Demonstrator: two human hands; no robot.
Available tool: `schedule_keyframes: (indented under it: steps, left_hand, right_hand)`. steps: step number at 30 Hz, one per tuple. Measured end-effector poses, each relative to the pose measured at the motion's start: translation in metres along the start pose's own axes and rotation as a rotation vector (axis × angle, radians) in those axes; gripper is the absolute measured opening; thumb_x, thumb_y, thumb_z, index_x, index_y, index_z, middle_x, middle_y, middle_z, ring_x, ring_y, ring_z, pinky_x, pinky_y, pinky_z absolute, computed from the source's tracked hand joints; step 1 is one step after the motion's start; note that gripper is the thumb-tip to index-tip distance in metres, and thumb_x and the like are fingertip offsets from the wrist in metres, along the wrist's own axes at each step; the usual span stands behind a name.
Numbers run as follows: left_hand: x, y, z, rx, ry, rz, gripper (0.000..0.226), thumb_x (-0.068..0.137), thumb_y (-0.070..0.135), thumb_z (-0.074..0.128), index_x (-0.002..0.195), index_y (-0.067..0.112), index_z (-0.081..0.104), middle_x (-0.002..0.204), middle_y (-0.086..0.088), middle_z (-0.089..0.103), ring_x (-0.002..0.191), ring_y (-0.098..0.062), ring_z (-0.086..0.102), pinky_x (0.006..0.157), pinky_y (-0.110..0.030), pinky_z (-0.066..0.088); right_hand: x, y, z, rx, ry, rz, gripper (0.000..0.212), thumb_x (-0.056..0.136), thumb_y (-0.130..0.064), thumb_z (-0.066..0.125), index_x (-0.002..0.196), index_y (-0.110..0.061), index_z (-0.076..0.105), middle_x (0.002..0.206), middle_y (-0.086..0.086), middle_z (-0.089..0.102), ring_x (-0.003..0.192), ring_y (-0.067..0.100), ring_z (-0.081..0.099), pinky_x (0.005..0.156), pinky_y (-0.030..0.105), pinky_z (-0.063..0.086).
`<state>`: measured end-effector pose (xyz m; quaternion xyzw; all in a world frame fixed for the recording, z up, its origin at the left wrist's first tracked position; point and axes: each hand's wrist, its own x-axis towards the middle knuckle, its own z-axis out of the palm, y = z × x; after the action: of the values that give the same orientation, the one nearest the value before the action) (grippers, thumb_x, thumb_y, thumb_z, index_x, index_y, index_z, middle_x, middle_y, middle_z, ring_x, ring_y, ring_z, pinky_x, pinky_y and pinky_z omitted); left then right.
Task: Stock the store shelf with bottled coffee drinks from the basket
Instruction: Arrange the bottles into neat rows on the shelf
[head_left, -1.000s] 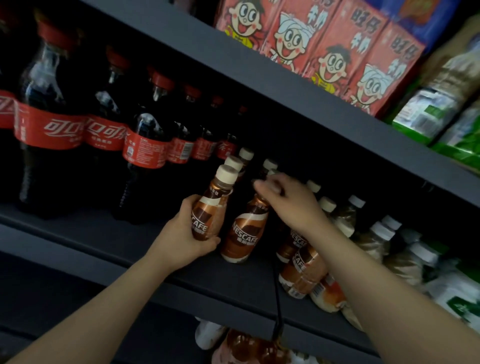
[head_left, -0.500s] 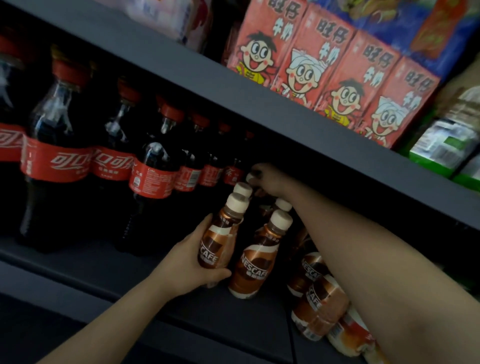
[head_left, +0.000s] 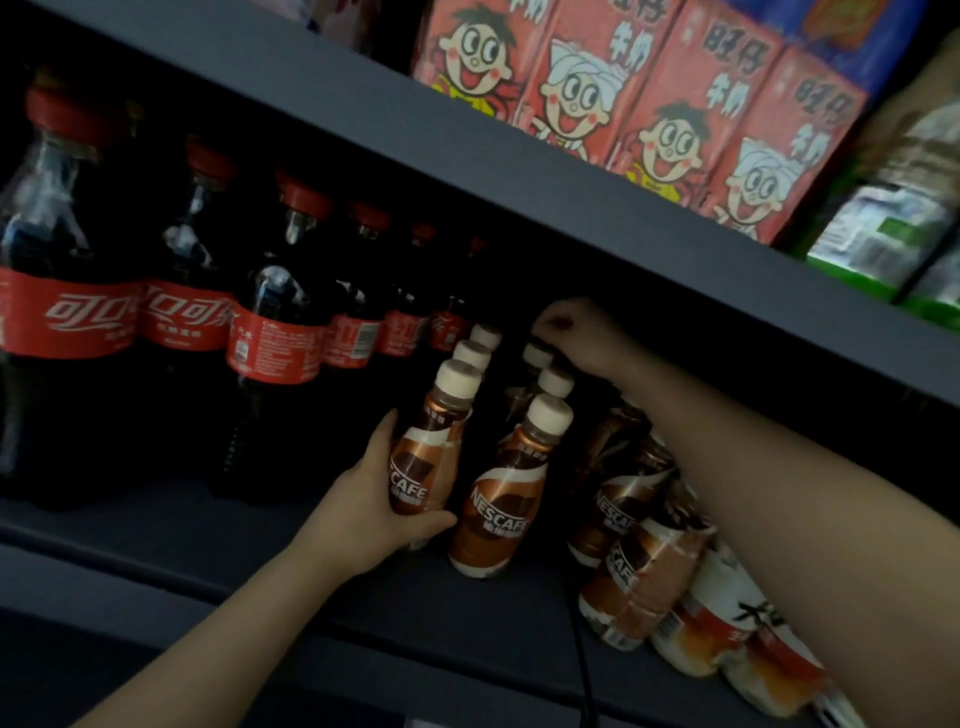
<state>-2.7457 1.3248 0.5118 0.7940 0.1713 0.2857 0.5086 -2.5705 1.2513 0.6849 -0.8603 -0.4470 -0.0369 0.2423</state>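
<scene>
Brown Nescafe coffee bottles with cream caps stand in rows on the dark shelf. My left hand grips the front bottle of the left row around its lower body, holding it upright at the shelf. Beside it, the front bottle of the second row stands free. My right hand reaches deep under the upper shelf, fingers curled on the cap of a back bottle in that second row. More coffee bottles crowd to the right, partly behind my right forearm. No basket is visible.
Large cola bottles with red labels fill the shelf's left side. The upper shelf board hangs low over the coffee caps, carrying red cartoon milk cartons and green packs. Orange-labelled bottles lie at the right.
My right hand let go of the second row's front bottle and reached to the back of the shelf. My left hand kept its bottle, which now stands more upright.
</scene>
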Motion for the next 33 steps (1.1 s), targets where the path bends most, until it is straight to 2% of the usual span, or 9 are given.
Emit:
schedule_keyframes:
  steps: [2,5,8,13,18,21,25,29,33]
  left_hand:
    - [-0.008,0.003,0.003,0.018,0.050,-0.002,0.119,0.063,0.033,0.081,0.146,0.030,-0.005,0.144,0.003,0.040,0.124,-0.007,0.042,0.103,-0.026,0.036]
    - [-0.017,0.005,0.009,0.060,0.090,0.035,0.109,0.066,0.034,0.079,0.146,0.031,0.004,0.146,0.002,0.037,0.130,-0.013,0.042,0.108,-0.034,0.038]
    - [-0.016,0.008,0.011,0.045,0.089,0.012,0.097,0.072,0.024,0.076,0.144,0.031,0.011,0.141,-0.001,0.044,0.126,-0.014,0.046,0.106,-0.038,0.041]
    - [-0.017,0.012,0.008,0.033,0.077,0.003,0.092,0.074,0.018,0.075,0.144,0.028,0.015,0.137,0.001,0.047,0.120,-0.009,0.046,0.099,-0.025,0.037]
    - [-0.018,0.011,0.008,0.027,0.083,0.009,0.093,0.072,0.020,0.076,0.143,0.030,0.017,0.138,0.003,0.045,0.121,-0.008,0.044,0.099,-0.026,0.037]
    - [-0.013,0.010,0.007,-0.036,0.063,-0.011,0.100,0.067,0.022,0.080,0.143,0.031,0.016,0.136,0.012,0.039,0.123,-0.006,0.041,0.101,-0.027,0.035]
    - [-0.007,0.011,0.006,-0.070,0.041,-0.045,0.099,0.067,0.021,0.080,0.143,0.030,0.017,0.120,0.017,0.048,0.111,-0.004,0.048,0.092,-0.021,0.036]
    - [-0.007,0.010,0.006,-0.055,0.060,-0.034,0.090,0.067,0.020,0.080,0.139,0.032,0.028,0.103,0.028,0.051,0.093,0.009,0.050,0.074,-0.008,0.036]
    - [-0.005,0.009,0.006,-0.048,0.074,-0.033,0.082,0.067,0.021,0.080,0.134,0.031,0.034,0.099,0.025,0.053,0.089,0.009,0.051,0.070,-0.007,0.036]
  right_hand:
    - [-0.014,0.005,-0.012,-0.046,-0.173,0.075,0.027,0.093,-0.024,0.051,0.098,0.000,0.063,0.084,0.010,0.062,0.065,0.011,0.051,0.056,0.024,0.039]
    - [-0.028,0.008,-0.015,-0.068,-0.349,0.145,0.029,0.091,-0.018,0.057,0.116,-0.006,0.056,0.104,0.010,0.061,0.077,0.015,0.057,0.059,0.022,0.046]
    - [-0.035,0.007,-0.007,0.081,-0.290,0.117,0.036,0.089,-0.002,0.056,0.123,0.004,0.050,0.124,0.024,0.056,0.091,0.020,0.055,0.055,0.012,0.051]
    - [-0.039,-0.004,0.001,0.074,-0.241,-0.038,0.033,0.088,-0.007,0.059,0.120,-0.001,0.057,0.101,0.006,0.056,0.090,0.014,0.054,0.056,0.003,0.042]
    - [-0.033,-0.002,-0.005,0.129,-0.104,-0.025,0.027,0.095,-0.017,0.049,0.116,-0.003,0.059,0.091,0.005,0.062,0.069,0.005,0.059,0.053,0.017,0.044]
    - [-0.020,0.009,-0.004,0.081,0.042,0.010,0.031,0.095,-0.007,0.045,0.125,-0.001,0.053,0.124,0.018,0.058,0.091,0.015,0.058,0.068,0.018,0.042]
    - [-0.014,0.018,0.014,0.155,-0.109,0.167,0.044,0.095,-0.006,0.046,0.139,-0.008,0.038,0.140,0.018,0.044,0.123,0.031,0.049,0.089,0.032,0.049]
    - [-0.008,0.023,0.019,0.193,-0.056,0.177,0.036,0.095,-0.001,0.044,0.131,-0.001,0.045,0.135,0.022,0.048,0.116,0.030,0.051,0.046,-0.002,0.039]
    - [0.000,0.027,0.024,0.158,-0.027,0.126,0.035,0.095,-0.003,0.044,0.129,-0.001,0.047,0.134,0.022,0.050,0.123,0.032,0.049,0.090,0.025,0.046]
